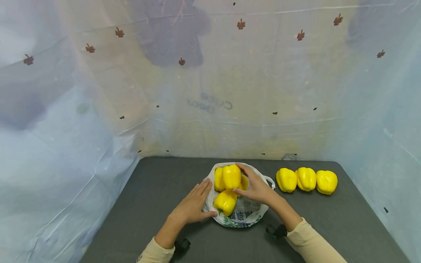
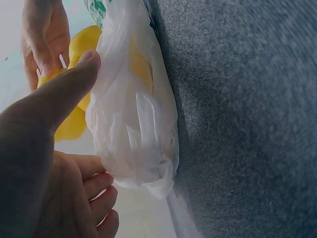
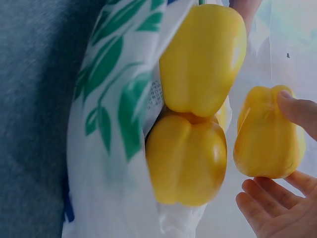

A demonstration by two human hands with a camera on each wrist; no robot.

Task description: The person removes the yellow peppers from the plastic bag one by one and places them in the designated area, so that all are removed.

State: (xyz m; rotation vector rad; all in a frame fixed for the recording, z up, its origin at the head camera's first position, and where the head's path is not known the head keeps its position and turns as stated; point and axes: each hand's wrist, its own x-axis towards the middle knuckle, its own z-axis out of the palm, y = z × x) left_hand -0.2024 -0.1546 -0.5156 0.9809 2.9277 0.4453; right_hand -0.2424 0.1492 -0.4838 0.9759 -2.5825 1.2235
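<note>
Step in hand, AFAICT: pepper handling at the mouth of the white bag [image 1: 262,213]; in vs out, can't tell from stills. R hand [image 1: 258,186] has the held pepper [image 1: 231,176] between thumb and fingers, thumb on one side, fingertips on the opp. side; grip spans the full pepper width, no gap to spare. In the R wrist view it sits apart from the nearest two peppers, so we read it as carried, not resting.

L hand [image 1: 194,204] isn't clamped on anything: fingers extended along the bag's L side, thumb at the near rim. Looks like we're steadying the bag w/ it, IMO.

Other peppers in the bag: front pepper [image 1: 225,202] tilted, stem end toward us; back-left pepper [image 1: 218,179] and right-side pepper [image 1: 244,182] partly hidden. Outside, on the dark table [image 1: 158,190] to the R: near-bag pepper [image 1: 286,180], middle pepper [image 1: 306,179], far-right pepper [image 1: 327,182], in a row.

Next move, our call: keep R pinch firm (glossy skin, prob. slippery), keep the pepper off its neighbours, L hand stays on the bag wall so it doesn't slump. Release only once it's fully supported. Watch the handle loop [image 1: 271,181] near R wrist, snag risk.
</note>
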